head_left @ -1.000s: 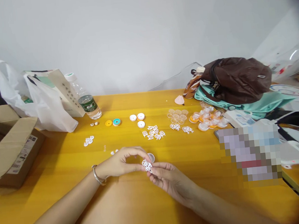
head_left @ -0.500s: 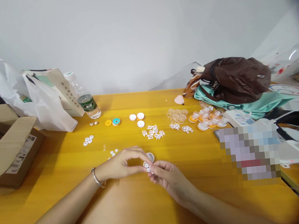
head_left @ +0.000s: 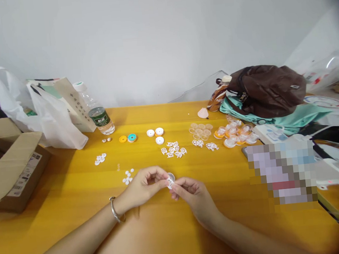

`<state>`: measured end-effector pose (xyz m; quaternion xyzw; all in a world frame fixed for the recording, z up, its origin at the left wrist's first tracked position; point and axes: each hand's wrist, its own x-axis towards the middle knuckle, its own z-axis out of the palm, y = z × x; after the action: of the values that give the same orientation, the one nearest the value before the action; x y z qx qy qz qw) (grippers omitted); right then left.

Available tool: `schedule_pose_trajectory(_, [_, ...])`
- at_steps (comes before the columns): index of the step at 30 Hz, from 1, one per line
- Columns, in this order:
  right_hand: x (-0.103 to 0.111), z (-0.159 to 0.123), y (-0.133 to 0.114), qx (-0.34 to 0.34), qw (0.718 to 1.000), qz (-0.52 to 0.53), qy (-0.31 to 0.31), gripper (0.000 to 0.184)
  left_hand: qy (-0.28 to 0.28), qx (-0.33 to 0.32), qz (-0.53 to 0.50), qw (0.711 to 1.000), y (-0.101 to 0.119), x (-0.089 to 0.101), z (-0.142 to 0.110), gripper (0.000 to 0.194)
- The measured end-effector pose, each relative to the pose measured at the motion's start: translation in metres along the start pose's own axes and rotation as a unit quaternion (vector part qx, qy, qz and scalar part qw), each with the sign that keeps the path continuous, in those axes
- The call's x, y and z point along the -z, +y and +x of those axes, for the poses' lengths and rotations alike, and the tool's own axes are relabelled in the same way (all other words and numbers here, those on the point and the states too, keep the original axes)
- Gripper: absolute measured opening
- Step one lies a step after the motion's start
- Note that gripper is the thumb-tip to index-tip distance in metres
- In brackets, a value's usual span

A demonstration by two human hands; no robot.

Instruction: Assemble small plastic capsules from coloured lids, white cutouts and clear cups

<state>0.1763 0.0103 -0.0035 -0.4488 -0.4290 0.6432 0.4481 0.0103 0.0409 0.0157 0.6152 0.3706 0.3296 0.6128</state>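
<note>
Between my two hands is a small white openwork plastic piece (head_left: pixel 170 181), pinched by the fingertips on both sides. My left hand (head_left: pixel 151 182), with a silver bangle at the wrist, grips its left edge. On the other side my right hand (head_left: pixel 192 194) holds it between thumb and fingers. A round clear cup (head_left: pixel 171 176) lies on the table just behind the fingertips, partly hidden. Farther back are several similar white openwork pieces (head_left: pixel 174 149). Left of my left hand lie several small white discs (head_left: pixel 128 177).
White round parts (head_left: pixel 159 140), a yellow ring (head_left: pixel 123 139) and clear cups (head_left: pixel 201 131) lie farther back. Orange-and-clear parts (head_left: pixel 236 134) sit to the right. A water bottle (head_left: pixel 101 119) and cardboard box (head_left: pixel 18 173) stand left; a brown bag (head_left: pixel 268 89) rests at back right.
My left hand has shifted slightly right and its fingers have closed in on the white piece. The piece has moved a little up and right, and more white discs now show.
</note>
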Motion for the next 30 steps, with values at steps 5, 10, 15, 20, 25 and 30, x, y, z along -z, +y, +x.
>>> schedule_pose_trajectory(5, [0.001, 0.001, 0.0, 0.005, 1.0, 0.001, 0.001, 0.019, 0.008, -0.012, 0.001, 1.0, 0.0, -0.003, -0.001, 0.015])
schedule_pose_trajectory(10, [0.002, -0.001, 0.002, -0.074, 0.986, 0.137, -0.061, 0.017, -0.02, -0.032, -0.001, 0.999, 0.003, 0.006, -0.001, 0.012])
schedule_pose_trajectory(15, [0.002, -0.001, 0.003, -0.127, 0.965, 0.219, -0.069, 0.023, -0.046, -0.05, 0.02, 0.997, 0.005, 0.014, 0.0, 0.014])
schedule_pose_trajectory(20, [0.006, 0.006, 0.012, -0.077, 0.984, 0.158, -0.005, 0.028, 0.04, -0.08, 0.182, 0.979, 0.004, 0.032, 0.018, 0.022])
schedule_pose_trajectory(25, [0.01, 0.01, 0.017, -0.037, 0.994, 0.105, 0.006, 0.032, 0.061, -0.137, 0.432, 0.889, -0.004, 0.047, 0.057, 0.021])
schedule_pose_trajectory(30, [0.011, 0.01, 0.015, -0.032, 0.993, 0.111, 0.009, 0.029, 0.053, -0.156, 0.511, 0.843, -0.016, 0.042, 0.086, 0.021])
